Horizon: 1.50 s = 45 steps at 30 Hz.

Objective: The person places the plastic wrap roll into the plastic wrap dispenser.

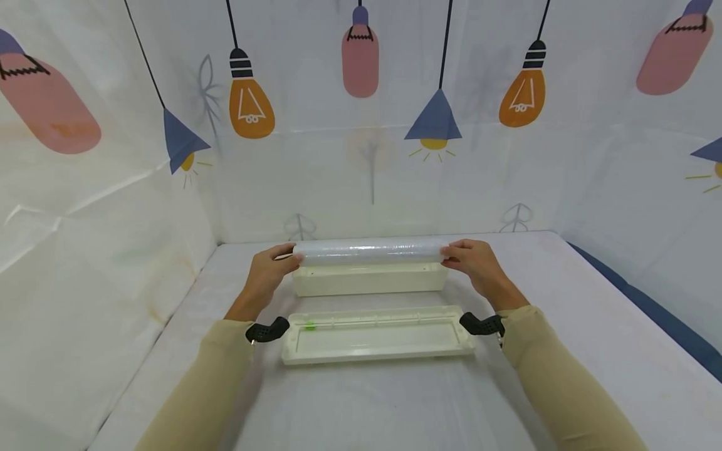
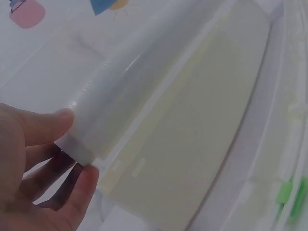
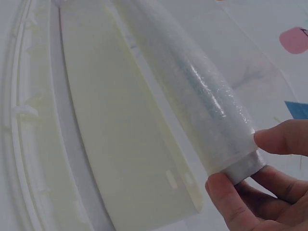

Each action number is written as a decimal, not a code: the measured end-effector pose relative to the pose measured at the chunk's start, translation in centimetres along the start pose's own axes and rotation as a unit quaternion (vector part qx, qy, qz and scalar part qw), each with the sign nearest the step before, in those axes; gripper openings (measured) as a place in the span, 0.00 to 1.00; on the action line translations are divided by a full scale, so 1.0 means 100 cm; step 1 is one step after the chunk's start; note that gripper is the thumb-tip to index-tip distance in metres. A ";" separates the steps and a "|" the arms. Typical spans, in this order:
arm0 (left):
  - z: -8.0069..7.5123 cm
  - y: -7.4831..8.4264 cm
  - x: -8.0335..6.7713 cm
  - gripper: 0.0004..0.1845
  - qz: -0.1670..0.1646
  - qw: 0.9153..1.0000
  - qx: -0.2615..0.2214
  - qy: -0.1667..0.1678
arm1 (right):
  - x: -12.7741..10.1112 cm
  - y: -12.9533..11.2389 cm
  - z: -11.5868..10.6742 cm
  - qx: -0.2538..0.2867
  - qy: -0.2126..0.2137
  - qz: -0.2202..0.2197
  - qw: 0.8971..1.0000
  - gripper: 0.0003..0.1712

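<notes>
Head view showed left hand (image 1: 269,269) and right hand (image 1: 476,262) pinching a clear cling-film roll (image 1: 369,250) by its ends above a long cream plastic tray (image 1: 369,280); the fingertip grip could slip, dropping it askew.

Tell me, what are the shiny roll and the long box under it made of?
The roll looks like thin clear plastic film wound on a white core, probably cardboard: glossy, with crinkly streaks. The left hand and right hand hold its ends. The long box looks like hard cream plastic, smooth and matte.

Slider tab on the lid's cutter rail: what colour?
Bright green slider tab on the cream lid, clearest in the head view.
</notes>
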<state>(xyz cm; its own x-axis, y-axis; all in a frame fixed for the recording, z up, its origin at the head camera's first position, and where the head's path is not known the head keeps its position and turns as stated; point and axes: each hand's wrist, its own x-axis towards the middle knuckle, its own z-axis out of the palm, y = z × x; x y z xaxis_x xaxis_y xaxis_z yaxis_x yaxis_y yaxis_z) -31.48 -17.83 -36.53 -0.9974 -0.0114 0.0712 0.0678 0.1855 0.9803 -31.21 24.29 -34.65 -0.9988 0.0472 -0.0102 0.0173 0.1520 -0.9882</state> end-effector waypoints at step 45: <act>0.004 -0.004 0.011 0.23 0.003 0.996 0.082 0.035 | 0.015 0.009 0.008 0.017 0.000 0.014 1.000 0.28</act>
<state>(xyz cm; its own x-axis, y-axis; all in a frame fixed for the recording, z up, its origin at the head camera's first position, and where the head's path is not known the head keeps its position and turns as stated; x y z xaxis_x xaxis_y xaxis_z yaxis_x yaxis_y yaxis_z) -32.65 -17.57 -36.95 -0.9925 -0.0775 0.0946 0.0625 0.3429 0.9373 -32.70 23.65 -35.65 -0.9980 0.0511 -0.0371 0.0429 0.1173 -0.9922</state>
